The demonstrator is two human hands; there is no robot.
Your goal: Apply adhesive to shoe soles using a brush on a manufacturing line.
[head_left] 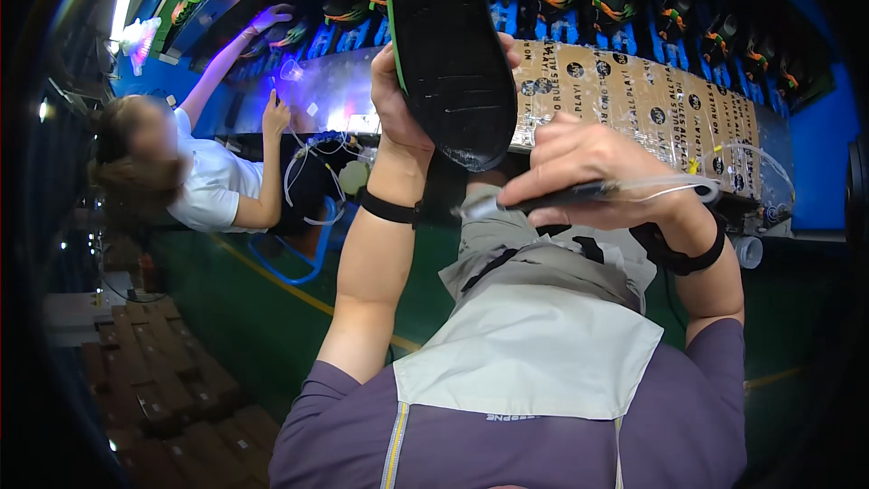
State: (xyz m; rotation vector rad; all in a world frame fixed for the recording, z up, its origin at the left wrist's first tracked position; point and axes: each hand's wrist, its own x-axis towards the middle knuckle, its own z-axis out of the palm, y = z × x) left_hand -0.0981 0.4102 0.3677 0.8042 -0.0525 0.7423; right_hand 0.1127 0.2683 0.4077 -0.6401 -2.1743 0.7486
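A black shoe sole (457, 54) with an orange and green edge is upright in front of me at the top middle. My left hand (398, 104) is closed around it, the fingertips showing past its right side. Wet-looking streaks mark the sole's lower end. Below and to the right of it, my right hand (588, 163) grips a glue brush (566, 196) with a dark handle and a clear tube running back over the wrist. The brush's pale tip, blurred, points left and is apart from the sole.
Shoes (615, 4) in black and orange stand along a rack at the back. Printed brown cardboard (634, 100) covers the bench at right. At left a co-worker (217, 163) reaches toward the rack, holding a similar tool. Stacked cartons (163, 371) are at lower left.
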